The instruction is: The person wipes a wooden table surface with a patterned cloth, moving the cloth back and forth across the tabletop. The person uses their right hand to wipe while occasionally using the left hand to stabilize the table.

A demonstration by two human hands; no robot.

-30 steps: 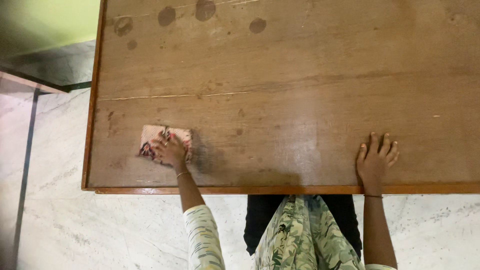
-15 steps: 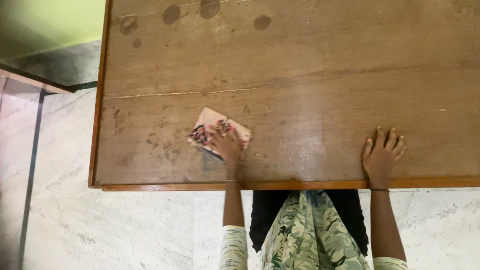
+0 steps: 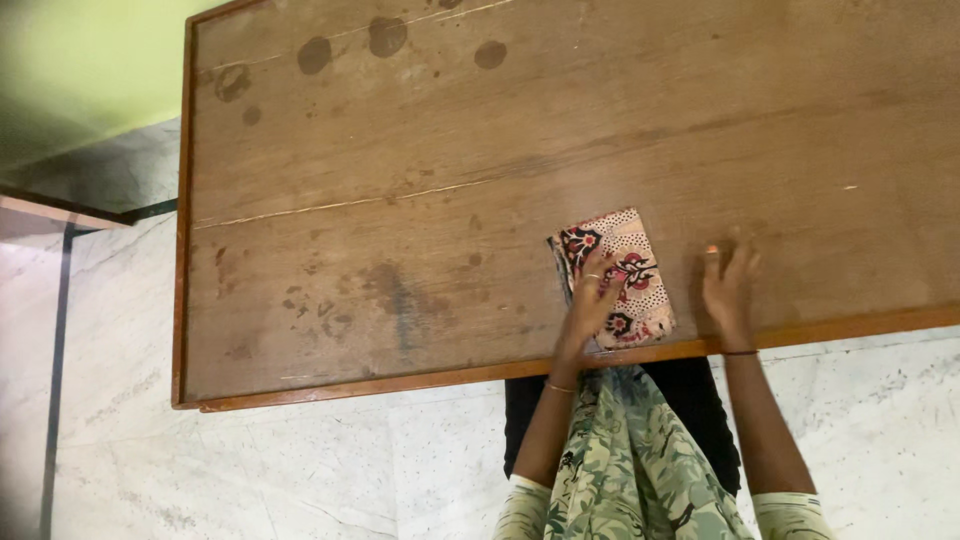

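Two hands lie on a stained brown wooden table over pale marble floor. Left hand presses flat, fingers extended, on the folded patterned cloth, now right of centre instead of lower left; right hand rests spread, grasping nothing.

L hand flat, palm down; R hand fingers spread.
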